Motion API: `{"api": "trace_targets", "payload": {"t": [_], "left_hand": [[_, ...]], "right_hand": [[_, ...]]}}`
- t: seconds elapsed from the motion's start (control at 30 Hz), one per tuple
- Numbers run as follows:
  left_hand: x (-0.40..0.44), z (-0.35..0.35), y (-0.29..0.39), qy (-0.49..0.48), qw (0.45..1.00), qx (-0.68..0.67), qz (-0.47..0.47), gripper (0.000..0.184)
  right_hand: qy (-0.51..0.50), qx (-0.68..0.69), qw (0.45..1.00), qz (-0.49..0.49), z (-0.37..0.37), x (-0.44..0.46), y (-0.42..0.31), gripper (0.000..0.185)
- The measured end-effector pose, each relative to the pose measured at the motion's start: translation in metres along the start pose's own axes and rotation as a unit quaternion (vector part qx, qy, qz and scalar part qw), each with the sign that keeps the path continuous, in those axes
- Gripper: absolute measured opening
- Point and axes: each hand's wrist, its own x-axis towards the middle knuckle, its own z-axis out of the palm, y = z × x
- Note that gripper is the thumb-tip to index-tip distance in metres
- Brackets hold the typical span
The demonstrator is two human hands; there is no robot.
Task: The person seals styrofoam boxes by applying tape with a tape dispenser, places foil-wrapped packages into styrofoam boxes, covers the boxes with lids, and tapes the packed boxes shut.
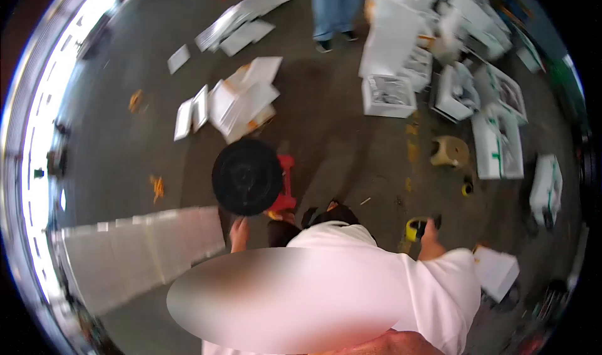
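Note:
My right hand [430, 234], stretched out to the right, is closed round a tape dispenser [415, 229] with a yellow roll and dark parts. Low on the other side, my left hand [239, 234] has its fingers pointing at the near rim of a large black disc [248, 177]. These fingers look loosely apart; whether they touch the rim is unclear. A red piece [287, 182] shows behind the disc, by my feet. Left of that hand lies a long row of pale, wrapped boxes or panels [144, 248].
White foam lids [244, 101] lie scattered ahead on the floor. Open foam boxes [390, 98] with bagged contents crowd the right. A tan stool [449, 151] stands near a yellow tape roll [467, 187]. Another person [337, 7] stands ahead. A white box [496, 272] sits right.

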Motion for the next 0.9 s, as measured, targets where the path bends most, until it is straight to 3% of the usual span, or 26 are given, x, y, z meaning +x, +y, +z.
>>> {"api": "trace_targets", "payload": {"t": [0.03,0.07,0.1,0.13,0.17,0.2,0.3,0.33,0.37,0.47,0.5,0.57,0.63,0.67,0.7,0.73,0.77,0.83,0.9], "left_hand": [[-0.028,-0.029,-0.021,0.06,0.99,-0.129,0.02,0.038],[-0.061,-0.055,-0.033,0.132,0.973,-0.183,-0.057,0.041],[-0.092,-0.072,-0.062,0.249,0.922,-0.28,-0.1,0.04],[-0.132,-0.092,-0.078,-0.05,0.875,-0.479,-0.053,0.041],[-0.15,-0.095,-0.094,0.16,0.92,-0.33,-0.142,0.038],[-0.151,-0.089,-0.114,0.211,0.926,-0.223,-0.22,0.034],[-0.128,-0.054,-0.128,0.155,0.938,-0.103,-0.294,0.024],[-0.114,-0.041,-0.125,0.125,0.943,-0.081,-0.298,0.021],[-0.099,-0.029,-0.118,0.094,0.948,-0.058,-0.298,0.018],[-0.038,0.002,-0.088,0.006,0.965,-0.004,-0.263,0.011],[-0.013,0.009,-0.076,-0.022,0.969,0.011,-0.244,0.011],[0.047,0.021,-0.043,-0.064,0.979,0.026,-0.194,0.013],[0.122,0.03,0.012,-0.071,0.992,-0.026,-0.105,0.018],[0.16,0.034,0.045,-0.068,0.994,-0.065,-0.056,0.021],[0.192,0.042,0.082,-0.055,0.992,-0.113,-0.009,0.018],[0.224,0.051,0.122,-0.047,0.985,-0.161,0.039,0.016],[0.253,0.059,0.145,-0.026,0.991,-0.054,0.122,0.018],[0.239,0.094,0.225,0.011,0.986,-0.154,0.06,0.021],[0.264,0.119,0.245,-0.036,0.991,-0.112,0.056,0.022]], "right_hand": [[0.012,-0.048,0.996,-0.07,0.009,0.003,-0.031,0.057],[0.109,-0.085,0.989,-0.05,0.037,0.026,-0.059,0.063],[0.091,-0.099,0.989,-0.07,0.065,0.052,-0.092,0.064],[0.094,-0.084,0.989,-0.078,0.098,0.017,-0.146,0.063],[0.071,-0.045,0.992,-0.091,0.136,0.0,-0.183,0.061],[0.019,0.009,0.994,-0.103,0.176,-0.015,-0.215,0.059],[-0.151,0.129,0.972,-0.127,0.265,-0.092,-0.277,0.052],[-0.287,0.16,0.927,-0.184,0.272,-0.136,-0.29,0.048],[-0.288,0.132,0.92,-0.231,0.286,-0.158,-0.295,0.046],[-0.398,0.092,0.897,-0.168,0.283,-0.218,-0.287,0.067],[-0.392,0.095,0.899,-0.17,0.277,-0.222,-0.275,0.067],[-0.359,0.068,0.92,-0.143,0.261,-0.231,-0.237,0.072],[-0.225,0.056,0.971,-0.059,0.233,-0.226,-0.188,0.077],[-0.2,0.119,0.972,-0.021,0.217,-0.201,-0.15,0.066],[-0.069,0.136,0.987,0.056,0.198,-0.198,-0.12,0.066],[-0.02,0.092,0.994,0.052,0.16,-0.167,-0.061,0.064],[0.029,0.047,0.997,0.052,0.125,-0.139,-0.007,0.062],[0.141,0.053,0.979,0.141,0.069,-0.172,0.032,0.061],[0.197,0.11,0.955,0.194,0.041,-0.214,0.049,0.06]]}}
